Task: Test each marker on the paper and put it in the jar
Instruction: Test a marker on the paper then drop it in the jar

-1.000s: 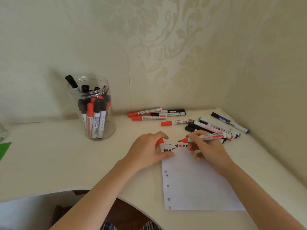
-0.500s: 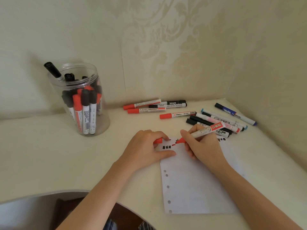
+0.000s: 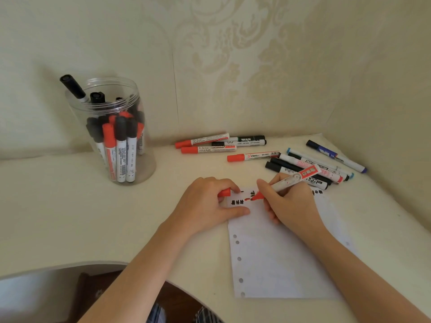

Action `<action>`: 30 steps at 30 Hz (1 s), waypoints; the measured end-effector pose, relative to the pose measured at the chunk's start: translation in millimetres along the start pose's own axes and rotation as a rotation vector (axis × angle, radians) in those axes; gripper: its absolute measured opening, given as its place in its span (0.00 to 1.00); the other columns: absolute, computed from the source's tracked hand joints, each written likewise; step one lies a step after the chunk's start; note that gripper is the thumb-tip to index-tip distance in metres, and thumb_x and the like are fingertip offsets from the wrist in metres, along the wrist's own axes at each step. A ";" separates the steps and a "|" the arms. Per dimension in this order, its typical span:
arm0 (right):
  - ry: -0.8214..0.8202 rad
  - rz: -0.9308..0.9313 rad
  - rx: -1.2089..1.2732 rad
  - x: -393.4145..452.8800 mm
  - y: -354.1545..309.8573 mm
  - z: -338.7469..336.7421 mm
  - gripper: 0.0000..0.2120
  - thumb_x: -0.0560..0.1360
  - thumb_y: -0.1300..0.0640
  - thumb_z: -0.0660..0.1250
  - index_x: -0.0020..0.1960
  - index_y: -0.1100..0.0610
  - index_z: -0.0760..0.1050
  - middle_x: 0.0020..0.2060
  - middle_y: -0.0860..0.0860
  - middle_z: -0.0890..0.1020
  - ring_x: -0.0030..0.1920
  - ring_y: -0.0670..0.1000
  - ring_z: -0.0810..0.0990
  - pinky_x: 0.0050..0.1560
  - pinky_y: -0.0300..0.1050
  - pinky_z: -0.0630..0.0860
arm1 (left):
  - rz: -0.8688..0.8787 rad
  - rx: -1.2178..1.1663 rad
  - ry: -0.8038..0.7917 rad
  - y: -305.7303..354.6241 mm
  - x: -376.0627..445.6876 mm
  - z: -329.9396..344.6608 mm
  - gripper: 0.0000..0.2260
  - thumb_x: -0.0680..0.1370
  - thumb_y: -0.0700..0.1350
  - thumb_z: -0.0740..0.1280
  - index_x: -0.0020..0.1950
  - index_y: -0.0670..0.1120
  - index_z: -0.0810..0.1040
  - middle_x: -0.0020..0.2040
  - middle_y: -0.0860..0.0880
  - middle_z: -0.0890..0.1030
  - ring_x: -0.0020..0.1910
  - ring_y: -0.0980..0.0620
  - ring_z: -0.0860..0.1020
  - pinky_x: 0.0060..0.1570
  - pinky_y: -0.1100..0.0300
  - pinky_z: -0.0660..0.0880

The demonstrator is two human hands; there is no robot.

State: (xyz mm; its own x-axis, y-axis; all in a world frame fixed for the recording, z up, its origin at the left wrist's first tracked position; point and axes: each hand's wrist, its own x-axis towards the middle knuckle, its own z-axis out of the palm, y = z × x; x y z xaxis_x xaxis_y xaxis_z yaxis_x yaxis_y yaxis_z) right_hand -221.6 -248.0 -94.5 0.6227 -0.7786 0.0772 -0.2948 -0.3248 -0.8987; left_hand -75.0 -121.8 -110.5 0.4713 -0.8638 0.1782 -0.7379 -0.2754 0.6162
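Marker in use: red marker (image 3: 295,179) sits in the right hand (image 3: 289,206), fingers curled round its barrel, red tip down on the paper (image 3: 279,252) at the end of a row of red dashes.
Change: 1 second ago the barrel lay nearly flat, just above the sheet's top edge; now it is tilted up and the tip presses the paper, with fresh red marks beside it. The test stroke is under way.
Left hand: left hand (image 3: 210,203) pinches a red cap (image 3: 224,192) between thumb and fingers and pins the top left corner of the paper, as it did a second ago.
Paper: hole-punched sheet lies flat on the desk (image 3: 58,217), black and red test marks only along its top edge.
Jar: clear plastic jar (image 3: 112,127) stands well apart to the left, already holding many red and black markers upright.
Untested markers: about 10 loose markers (image 3: 303,164) lie behind the paper, near the wall corner.
Meaning: this marker writes, judging by the marks; capping it and dropping it in the jar comes next.
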 end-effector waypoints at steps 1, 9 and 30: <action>-0.008 0.005 0.012 0.1 -0.8 0.4 0.15 0.77 0.55 0.70 0.38 0.66 0.75 0.23 0.54 0.79 0.20 0.51 0.74 0.24 0.41 0.73 | 0.000 -0.001 0.000 0.0 0.1 0.1 0.20 0.64 0.66 0.74 0.52 0.61 0.80 0.38 0.59 0.73 0.40 0.57 0.73 0.42 0.63 0.69; -0.042 -0.010 0.026 -0.5 -0.6 0.9 0.13 0.76 0.57 0.72 0.37 0.63 0.76 0.26 0.55 0.82 0.22 0.53 0.78 0.26 0.43 0.77 | 0.009 -0.005 0.007 -1.5 0.4 1.5 0.20 0.64 0.67 0.73 0.51 0.61 0.79 0.39 0.57 0.76 0.41 0.56 0.74 0.44 0.60 0.72; -0.032 -0.011 0.040 -1.6 -1.2 1.9 0.14 0.76 0.60 0.71 0.37 0.67 0.73 0.26 0.57 0.81 0.21 0.52 0.77 0.23 0.41 0.74 | 0.007 0.005 0.003 -0.5 -1.0 0.7 0.20 0.64 0.67 0.74 0.53 0.60 0.80 0.39 0.58 0.74 0.41 0.57 0.74 0.44 0.62 0.72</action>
State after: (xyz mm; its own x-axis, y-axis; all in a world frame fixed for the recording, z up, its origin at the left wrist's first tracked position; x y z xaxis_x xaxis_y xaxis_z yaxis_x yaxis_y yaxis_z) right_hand -220.9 -245.4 -94.3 0.6491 -0.7571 0.0738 -0.2587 -0.3109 -0.9145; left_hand -75.4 -121.1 -111.5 0.4670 -0.8647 0.1848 -0.7438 -0.2711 0.6109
